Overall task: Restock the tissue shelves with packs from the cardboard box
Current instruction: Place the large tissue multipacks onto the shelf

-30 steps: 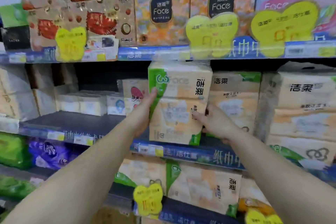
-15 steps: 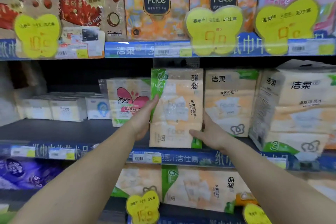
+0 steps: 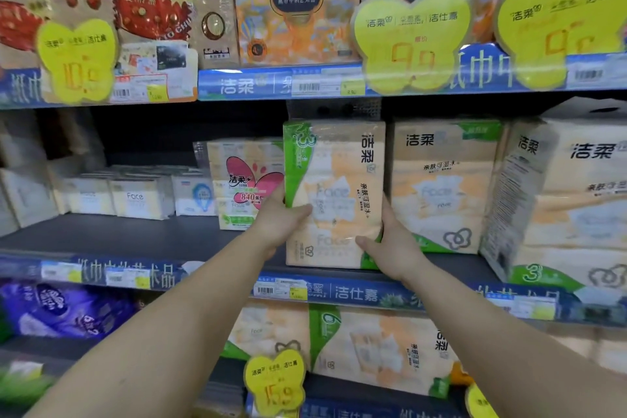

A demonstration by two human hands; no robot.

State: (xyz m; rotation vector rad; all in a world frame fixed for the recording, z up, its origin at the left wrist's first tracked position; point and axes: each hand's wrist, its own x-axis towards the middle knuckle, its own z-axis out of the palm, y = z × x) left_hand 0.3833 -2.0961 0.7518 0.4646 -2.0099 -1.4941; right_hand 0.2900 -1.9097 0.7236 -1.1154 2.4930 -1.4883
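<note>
At the frame's centre, the left hand [image 3: 276, 220] and right hand [image 3: 390, 244] are gripping the green-and-orange plastic-wrapped tissue pack [image 3: 334, 193], now settling upright onto the dark middle shelf [image 3: 142, 237], so placement is nearly finishing.

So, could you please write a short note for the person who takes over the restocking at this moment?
Left hand: grips the left side of the pack, thumb on its front.
Right hand: grips the pack's lower right edge.
Pack: upright on the middle shelf, at the front, between the pink-print pack and the next orange pack.
Done: pack is on the shelf.
Left: push it back in line if needed, let go, fetch more packs. The cardboard box is not in view. The shelf's left part has free space.
</note>
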